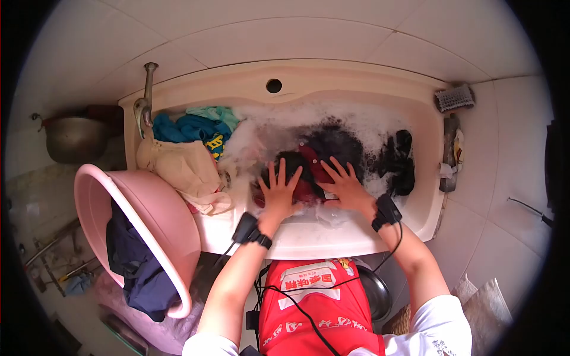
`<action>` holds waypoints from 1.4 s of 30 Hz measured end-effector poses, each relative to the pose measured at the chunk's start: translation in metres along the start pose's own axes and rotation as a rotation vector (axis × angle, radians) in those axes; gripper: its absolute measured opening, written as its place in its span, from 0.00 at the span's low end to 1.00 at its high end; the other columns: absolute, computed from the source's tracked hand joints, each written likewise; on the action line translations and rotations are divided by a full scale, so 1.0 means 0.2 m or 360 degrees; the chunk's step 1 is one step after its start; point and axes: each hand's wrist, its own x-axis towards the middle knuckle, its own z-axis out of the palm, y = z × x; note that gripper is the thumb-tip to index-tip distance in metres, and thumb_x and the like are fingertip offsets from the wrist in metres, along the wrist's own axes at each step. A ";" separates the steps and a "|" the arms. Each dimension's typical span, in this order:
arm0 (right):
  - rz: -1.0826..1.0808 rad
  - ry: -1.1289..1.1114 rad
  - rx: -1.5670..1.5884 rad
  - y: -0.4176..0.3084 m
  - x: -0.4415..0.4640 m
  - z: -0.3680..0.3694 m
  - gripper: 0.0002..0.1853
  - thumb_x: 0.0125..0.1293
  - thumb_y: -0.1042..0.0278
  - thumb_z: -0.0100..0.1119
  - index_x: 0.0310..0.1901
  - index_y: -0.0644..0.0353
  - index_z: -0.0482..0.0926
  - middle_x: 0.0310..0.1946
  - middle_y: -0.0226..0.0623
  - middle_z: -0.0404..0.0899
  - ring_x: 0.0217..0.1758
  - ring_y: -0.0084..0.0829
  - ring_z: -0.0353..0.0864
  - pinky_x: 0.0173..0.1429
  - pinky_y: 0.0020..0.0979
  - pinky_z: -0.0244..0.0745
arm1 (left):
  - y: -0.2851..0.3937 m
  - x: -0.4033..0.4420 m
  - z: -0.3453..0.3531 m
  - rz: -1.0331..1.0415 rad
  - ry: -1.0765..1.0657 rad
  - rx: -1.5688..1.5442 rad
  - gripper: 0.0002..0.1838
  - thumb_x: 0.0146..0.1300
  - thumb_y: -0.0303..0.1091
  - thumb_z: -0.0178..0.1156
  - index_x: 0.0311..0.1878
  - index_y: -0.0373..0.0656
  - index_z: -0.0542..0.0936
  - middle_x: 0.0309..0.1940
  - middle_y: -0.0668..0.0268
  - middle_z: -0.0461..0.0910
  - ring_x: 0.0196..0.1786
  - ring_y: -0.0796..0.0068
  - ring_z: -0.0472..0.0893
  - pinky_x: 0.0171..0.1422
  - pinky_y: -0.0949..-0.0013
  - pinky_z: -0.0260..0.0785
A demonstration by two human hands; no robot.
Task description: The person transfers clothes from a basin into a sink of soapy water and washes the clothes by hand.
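Both of my hands rest on wet clothes in a pale sink full of soapy water. My left hand (279,191) lies with fingers spread over a dark garment (289,163). Fingers apart, my right hand (345,188) presses on a dark red garment (313,166) with small pale buttons. A black garment (401,163) floats in the suds at the sink's right side. Left of the foam, a teal cloth (185,127) and a cream garment (181,169) are heaped together. Parts of the clothes under my palms are hidden by water and foam.
A tilted pink basin (172,207) with a navy garment (139,261) stands left of the sink rim (350,246). A tap (146,98) rises at the back left. A brush (455,98) sits on the right corner. Cables run from my wrist bands across a red apron (317,308).
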 end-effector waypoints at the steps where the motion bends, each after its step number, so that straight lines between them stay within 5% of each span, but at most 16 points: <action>1: -0.0009 0.0000 -0.0002 0.02 0.03 0.01 0.33 0.43 0.49 0.71 0.56 0.42 0.77 0.74 0.39 0.43 0.77 0.47 0.37 0.64 0.68 0.50 | -0.02 0.02 0.06 0.0064 -0.0210 0.0266 0.59 0.39 0.43 0.74 0.74 0.60 0.49 0.72 0.53 0.47 0.74 0.48 0.48 0.63 0.32 0.53; 2: 0.0058 -0.0125 -0.0137 0.04 0.08 0.00 0.34 0.44 0.49 0.71 0.57 0.42 0.77 0.74 0.38 0.43 0.77 0.47 0.37 0.65 0.68 0.50 | -0.04 0.05 0.08 0.0083 -0.0259 0.0341 0.55 0.38 0.41 0.74 0.72 0.56 0.55 0.70 0.47 0.50 0.70 0.45 0.57 0.67 0.51 0.58; 4: 0.0130 -0.0253 -0.0264 0.09 0.15 0.00 0.34 0.44 0.49 0.71 0.58 0.41 0.76 0.74 0.38 0.42 0.77 0.47 0.38 0.66 0.67 0.49 | -0.15 0.14 0.20 0.0159 -0.0205 0.0212 0.52 0.40 0.42 0.73 0.71 0.54 0.57 0.69 0.47 0.54 0.67 0.48 0.62 0.65 0.55 0.60; 6: 0.0049 -0.0073 -0.0332 0.18 0.23 0.03 0.34 0.41 0.42 0.70 0.53 0.44 0.78 0.66 0.45 0.59 0.71 0.48 0.54 0.61 0.64 0.58 | -0.45 0.25 0.57 0.0433 -0.0288 0.0197 0.46 0.43 0.45 0.72 0.67 0.49 0.63 0.62 0.49 0.67 0.56 0.57 0.74 0.59 0.63 0.65; 9: 0.0358 0.0085 0.0039 0.55 0.33 0.50 0.34 0.40 0.41 0.70 0.51 0.45 0.78 0.57 0.44 0.69 0.62 0.47 0.67 0.60 0.55 0.65 | -0.58 0.33 0.68 0.0395 -0.0487 0.0001 0.44 0.45 0.46 0.70 0.67 0.49 0.64 0.63 0.52 0.66 0.58 0.58 0.72 0.60 0.62 0.63; 11: 0.0195 0.0271 0.0268 0.50 0.43 0.24 0.28 0.46 0.43 0.67 0.48 0.46 0.80 0.47 0.44 0.77 0.54 0.46 0.74 0.57 0.49 0.69 | -0.63 0.39 0.68 0.0364 -0.0611 -0.0167 0.42 0.46 0.46 0.69 0.66 0.49 0.64 0.64 0.53 0.65 0.59 0.58 0.70 0.61 0.60 0.61; 13: 0.0116 -0.0467 -0.0230 0.56 0.55 0.20 0.17 0.56 0.53 0.59 0.42 0.54 0.83 0.43 0.44 0.80 0.48 0.47 0.78 0.49 0.45 0.73 | -0.73 0.47 0.67 0.0322 -0.0677 -0.0329 0.41 0.46 0.47 0.67 0.66 0.49 0.65 0.64 0.55 0.65 0.60 0.59 0.69 0.63 0.59 0.60; 15: 0.0083 -0.0839 -0.0473 0.62 0.58 0.16 0.14 0.60 0.57 0.54 0.39 0.57 0.84 0.41 0.43 0.82 0.45 0.48 0.79 0.45 0.44 0.75 | -0.87 0.56 0.67 0.0269 -0.0488 -0.0176 0.40 0.47 0.47 0.66 0.65 0.49 0.65 0.65 0.57 0.64 0.61 0.59 0.68 0.64 0.58 0.59; 20: 0.0324 -0.0430 -0.0130 0.57 0.52 0.03 0.13 0.57 0.61 0.55 0.42 0.49 0.84 0.49 0.41 0.78 0.51 0.43 0.77 0.52 0.43 0.73 | -1.20 0.86 0.73 0.0150 0.0441 0.0897 0.37 0.49 0.48 0.63 0.64 0.50 0.66 0.66 0.61 0.62 0.63 0.60 0.64 0.67 0.56 0.55; 23: 0.0063 -0.0090 -0.0418 0.50 0.45 -0.08 0.15 0.54 0.70 0.55 0.44 0.49 0.83 0.53 0.41 0.74 0.53 0.44 0.76 0.55 0.42 0.71 | -1.10 0.81 0.74 0.0111 0.0711 0.0256 0.29 0.57 0.39 0.56 0.64 0.52 0.67 0.63 0.55 0.64 0.61 0.57 0.67 0.63 0.54 0.60; 28: -0.0239 0.0156 -0.0591 0.53 0.30 0.01 0.24 0.46 0.72 0.65 0.50 0.55 0.79 0.57 0.45 0.65 0.58 0.50 0.68 0.59 0.40 0.67 | -0.65 0.49 0.60 0.0062 -0.0033 0.0494 0.28 0.57 0.36 0.56 0.64 0.51 0.67 0.61 0.53 0.66 0.58 0.55 0.70 0.60 0.54 0.64; 30: 0.0656 -0.0078 0.0466 0.53 0.22 0.10 0.36 0.47 0.85 0.57 0.62 0.53 0.68 0.58 0.47 0.66 0.56 0.53 0.69 0.60 0.43 0.68 | -0.45 0.42 0.52 0.0044 -0.0217 0.0563 0.28 0.57 0.35 0.56 0.63 0.50 0.67 0.60 0.53 0.66 0.56 0.54 0.71 0.59 0.55 0.65; 33: 0.0557 -0.0010 0.0414 0.45 0.06 0.09 0.42 0.46 0.83 0.61 0.67 0.58 0.60 0.58 0.52 0.67 0.56 0.55 0.68 0.62 0.42 0.66 | -0.19 0.33 0.36 0.0039 -0.0270 0.0582 0.28 0.57 0.34 0.56 0.63 0.50 0.67 0.59 0.52 0.67 0.55 0.54 0.72 0.58 0.55 0.67; 37: 0.0438 0.0371 0.0186 0.36 -0.10 0.19 0.42 0.45 0.79 0.64 0.66 0.67 0.59 0.58 0.53 0.68 0.57 0.51 0.71 0.66 0.38 0.64 | 0.11 0.26 0.29 -0.0001 0.0284 -0.0331 0.28 0.56 0.28 0.60 0.62 0.40 0.67 0.48 0.54 0.76 0.52 0.52 0.75 0.55 0.58 0.69; 40: 0.1144 0.0745 0.1717 0.21 -0.16 0.06 0.35 0.45 0.74 0.64 0.59 0.67 0.67 0.59 0.51 0.70 0.62 0.37 0.70 0.66 0.31 0.62 | 0.26 0.34 0.46 -0.0242 0.0386 -0.1350 0.25 0.58 0.29 0.60 0.60 0.41 0.69 0.48 0.57 0.77 0.51 0.58 0.76 0.54 0.62 0.69; 42: 0.1133 0.0836 0.1734 0.12 -0.22 -0.15 0.34 0.45 0.72 0.64 0.58 0.68 0.68 0.59 0.49 0.71 0.61 0.35 0.71 0.64 0.30 0.63 | 0.47 0.32 0.39 -0.0556 0.0238 -0.2529 0.24 0.61 0.38 0.62 0.59 0.43 0.70 0.51 0.63 0.77 0.51 0.66 0.77 0.52 0.66 0.70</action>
